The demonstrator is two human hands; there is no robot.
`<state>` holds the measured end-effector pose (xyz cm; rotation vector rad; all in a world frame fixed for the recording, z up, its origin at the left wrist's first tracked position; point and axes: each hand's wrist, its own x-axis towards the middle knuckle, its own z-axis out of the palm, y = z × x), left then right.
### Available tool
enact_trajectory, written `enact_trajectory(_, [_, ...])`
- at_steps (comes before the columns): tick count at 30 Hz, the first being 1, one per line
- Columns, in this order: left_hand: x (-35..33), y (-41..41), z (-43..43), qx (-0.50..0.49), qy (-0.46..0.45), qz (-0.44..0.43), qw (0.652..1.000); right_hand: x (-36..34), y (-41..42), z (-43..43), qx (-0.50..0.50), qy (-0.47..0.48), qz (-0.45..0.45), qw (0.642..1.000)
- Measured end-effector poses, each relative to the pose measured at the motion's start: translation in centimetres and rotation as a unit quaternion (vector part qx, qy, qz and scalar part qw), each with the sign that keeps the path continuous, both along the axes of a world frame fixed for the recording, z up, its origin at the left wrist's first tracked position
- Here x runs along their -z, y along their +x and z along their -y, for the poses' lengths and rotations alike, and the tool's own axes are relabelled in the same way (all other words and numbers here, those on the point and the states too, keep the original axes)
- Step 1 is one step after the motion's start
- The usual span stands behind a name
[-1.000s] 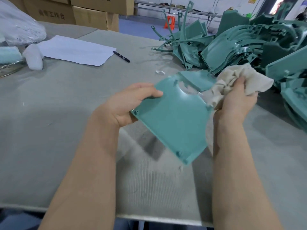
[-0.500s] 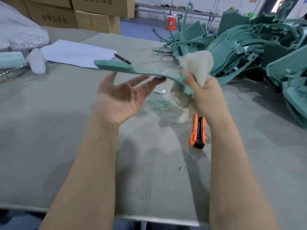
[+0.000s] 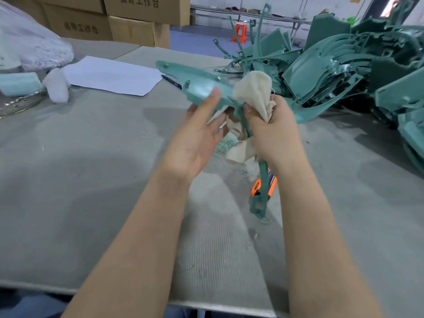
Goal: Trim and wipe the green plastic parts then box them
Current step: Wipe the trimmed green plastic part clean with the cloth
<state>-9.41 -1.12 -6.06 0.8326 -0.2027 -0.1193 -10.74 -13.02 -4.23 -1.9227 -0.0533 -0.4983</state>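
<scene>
Currently, right grip [image 3: 273, 131] clenched round cloth [image 3: 252, 88] on green part [image 3: 199, 86], left grip [image 3: 195, 143] flat against it, cardboard boxes [image 3: 137, 26] closed.

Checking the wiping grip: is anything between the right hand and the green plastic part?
Yes: a crumpled beige cloth is bunched between the right hand and the flat green plastic part; the left hand touches it bare.
</scene>
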Motion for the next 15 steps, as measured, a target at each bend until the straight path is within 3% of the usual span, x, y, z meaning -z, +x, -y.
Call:
enact_trajectory(2, [0.3, 0.0, 0.6, -0.045, 0.062, -0.024, 0.997, 0.2, -0.2, -0.6, -0.027, 0.025, 0.001, 0.999])
enact_trajectory(5, [0.4, 0.3, 0.4, -0.085, 0.035, -0.092, 0.992, 0.4, -0.6, -1.7, -0.108, 0.087, -0.039, 0.990])
enact_trajectory(10, [0.4, 0.6, -1.4, -0.130, -0.009, -0.067, 0.989, 0.3, -0.8, -2.3, -0.191, 0.295, -0.143, 0.925])
enact_trajectory(15, [0.1, 0.6, -1.5, -0.088, -0.013, -0.083, 0.993, 0.8, -0.6, -2.8, -0.111, 0.224, -0.095, 0.964])
